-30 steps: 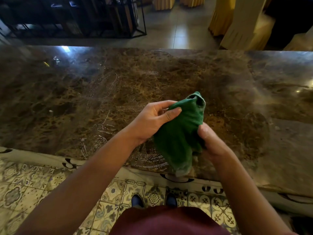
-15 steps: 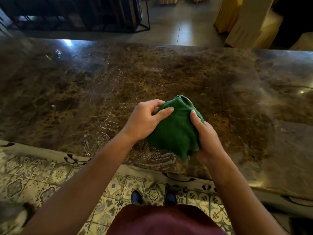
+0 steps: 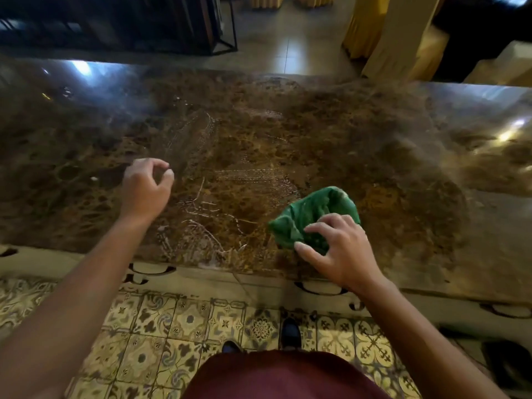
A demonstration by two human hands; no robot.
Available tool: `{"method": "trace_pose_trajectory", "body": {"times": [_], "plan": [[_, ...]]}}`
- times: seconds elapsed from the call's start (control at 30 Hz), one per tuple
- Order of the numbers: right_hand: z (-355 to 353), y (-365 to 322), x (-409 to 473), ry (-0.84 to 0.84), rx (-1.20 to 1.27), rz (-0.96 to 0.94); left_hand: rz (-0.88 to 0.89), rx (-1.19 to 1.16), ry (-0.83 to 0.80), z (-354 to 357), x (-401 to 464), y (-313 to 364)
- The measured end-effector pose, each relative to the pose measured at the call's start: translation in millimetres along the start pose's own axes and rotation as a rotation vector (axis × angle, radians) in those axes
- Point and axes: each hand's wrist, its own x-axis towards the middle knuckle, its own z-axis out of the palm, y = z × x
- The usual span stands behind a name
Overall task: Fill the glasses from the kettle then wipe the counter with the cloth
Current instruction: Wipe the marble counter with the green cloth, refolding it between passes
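Observation:
A crumpled green cloth lies on the brown marble counter near its front edge, right of centre. My right hand rests on the cloth's near side, fingers spread and curled over it. My left hand hovers over the counter to the left, apart from the cloth, fingers loosely curled with nothing in them. Wet streaks and water beads mark the marble between my hands. No kettle or glasses are in view.
The counter's front edge runs across below my hands, with patterned floor tiles beneath. Beyond the far edge stand a black metal rack and yellow-draped furniture.
My left hand let go of the cloth and moved left. My right hand brought the cloth down from mid-air onto the counter, to the right.

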Motion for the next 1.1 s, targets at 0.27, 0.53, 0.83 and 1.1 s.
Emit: {"method": "trace_pose_trajectory", "body": {"times": [0.27, 0.53, 0.83, 1.1], "plan": [[44, -44, 5, 0.152, -0.090, 0.502, -0.046, 0.239, -0.068, -18, 54, -105], [80, -67, 59, 0.176, -0.155, 0.664, -0.061, 0.331, -0.239, -6, 129, -122], [73, -48, 236, 0.148, -0.166, 0.627, -0.146, 0.340, -0.287, 26, 137, -123], [97, -91, 387, 0.005, -0.139, 0.234, -0.164, 0.382, -0.220, 34, 139, -119]]}}
